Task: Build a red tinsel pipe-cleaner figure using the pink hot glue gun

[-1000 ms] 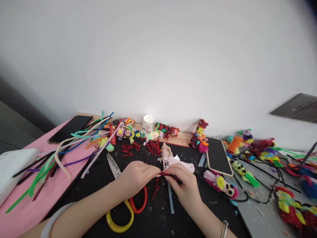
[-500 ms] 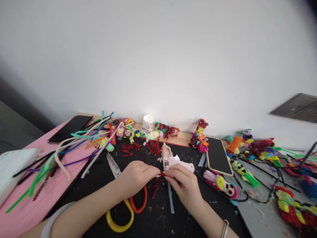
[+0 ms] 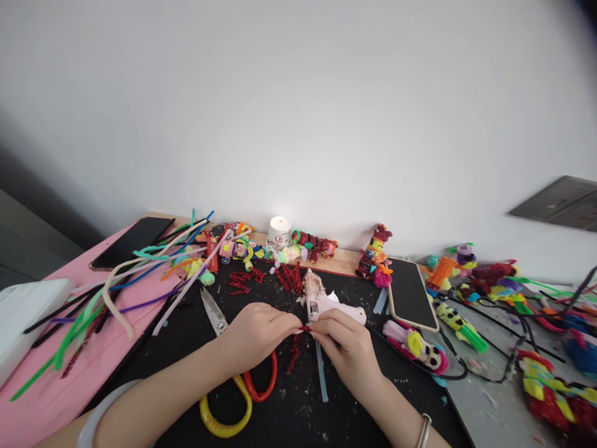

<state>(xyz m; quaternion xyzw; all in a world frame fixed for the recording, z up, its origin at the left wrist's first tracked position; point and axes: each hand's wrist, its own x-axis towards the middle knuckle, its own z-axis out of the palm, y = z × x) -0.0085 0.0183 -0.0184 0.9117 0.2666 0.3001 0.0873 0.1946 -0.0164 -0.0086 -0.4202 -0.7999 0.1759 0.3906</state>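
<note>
Between my two hands is a short piece of red tinsel pipe cleaner point(image 3: 305, 328), mostly hidden by the fingers. My left hand point(image 3: 261, 330) pinches one end of it, and the fingertips of my right hand point(image 3: 344, 342) close on the other. Just below the pinch lies another red tinsel piece point(image 3: 293, 354) on the black mat. Behind my right hand rests a pale pink glue gun point(image 3: 333, 303), with a clear glue stick point(image 3: 321, 373) showing beneath the fingers. Scissors with yellow and red handles point(image 3: 227, 429) lie under my left forearm.
Loose pipe cleaners point(image 3: 119, 274) spread over a pink surface point(image 3: 51, 373) at left. Cut red tinsel pieces point(image 3: 245, 281), a white paper cup point(image 3: 280, 231) and pipe-cleaner figures point(image 3: 375, 255) line the back. A phone point(image 3: 413, 292) and a black cable point(image 3: 459, 373) lie at right.
</note>
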